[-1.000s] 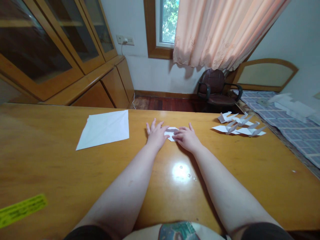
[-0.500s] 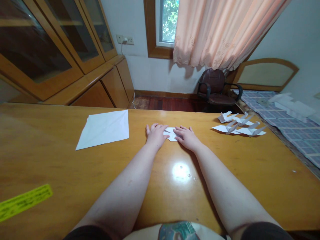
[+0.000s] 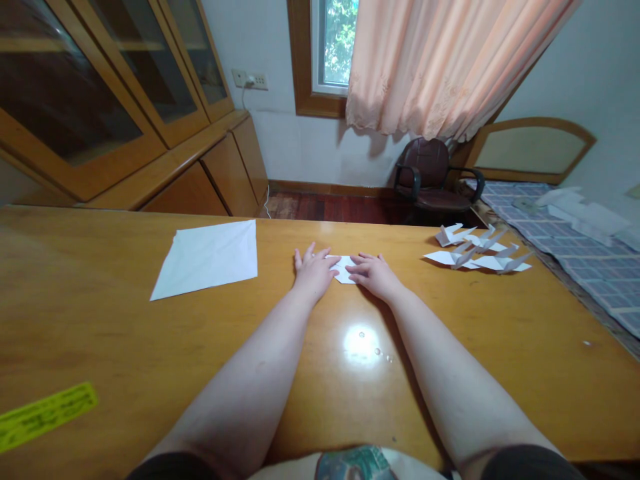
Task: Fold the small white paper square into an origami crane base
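Note:
A small folded white paper (image 3: 345, 267) lies on the wooden table (image 3: 100, 320), just beyond the table's middle. My left hand (image 3: 313, 270) rests on its left side with the fingers stretched out, a fingertip pressing its edge. My right hand (image 3: 373, 273) lies on its right side, fingers flat and pointing left onto the paper. Both hands press the paper down; most of it is hidden under them.
A flat white sheet (image 3: 207, 257) lies left of my hands. Several folded paper cranes (image 3: 475, 251) sit at the right. A yellow-green strip (image 3: 45, 417) lies at the near left edge. Beyond the table are a cabinet (image 3: 125, 100), a dark chair (image 3: 433, 177) and a bed (image 3: 575, 233).
My left fingers drew together half a second ago and have now spread slightly again. Both hands stay on the folded paper, which has hardly moved.

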`<action>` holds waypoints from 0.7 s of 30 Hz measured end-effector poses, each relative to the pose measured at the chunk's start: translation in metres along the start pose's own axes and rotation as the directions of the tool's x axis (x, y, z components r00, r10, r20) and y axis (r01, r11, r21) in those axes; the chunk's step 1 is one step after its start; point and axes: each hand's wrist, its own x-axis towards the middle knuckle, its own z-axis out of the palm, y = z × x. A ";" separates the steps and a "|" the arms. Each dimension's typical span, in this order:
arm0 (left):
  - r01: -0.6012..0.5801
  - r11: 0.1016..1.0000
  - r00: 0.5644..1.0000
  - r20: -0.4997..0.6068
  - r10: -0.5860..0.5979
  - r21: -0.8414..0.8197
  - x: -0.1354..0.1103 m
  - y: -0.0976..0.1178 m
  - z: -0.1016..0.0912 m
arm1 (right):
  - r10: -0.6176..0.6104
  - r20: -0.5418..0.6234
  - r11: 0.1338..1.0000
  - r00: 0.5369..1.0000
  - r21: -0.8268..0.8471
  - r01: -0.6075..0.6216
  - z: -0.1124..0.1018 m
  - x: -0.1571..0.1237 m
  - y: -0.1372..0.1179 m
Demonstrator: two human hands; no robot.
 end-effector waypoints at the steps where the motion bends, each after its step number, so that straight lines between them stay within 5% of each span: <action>1: -0.007 1.000 1.000 0.004 0.007 0.002 0.000 0.000 0.001 | 0.006 0.001 1.000 1.000 0.008 -0.006 0.000 0.000 0.000; 11: -0.209 0.977 0.974 0.079 0.211 -0.042 0.000 0.005 0.006 | 0.021 -0.001 0.999 1.000 0.028 -0.021 -0.006 -0.004 -0.005; 21: -0.131 0.991 0.985 0.107 0.133 -0.024 -0.007 0.014 0.005 | -0.021 -0.067 0.996 0.998 -0.086 0.015 -0.001 -0.004 -0.002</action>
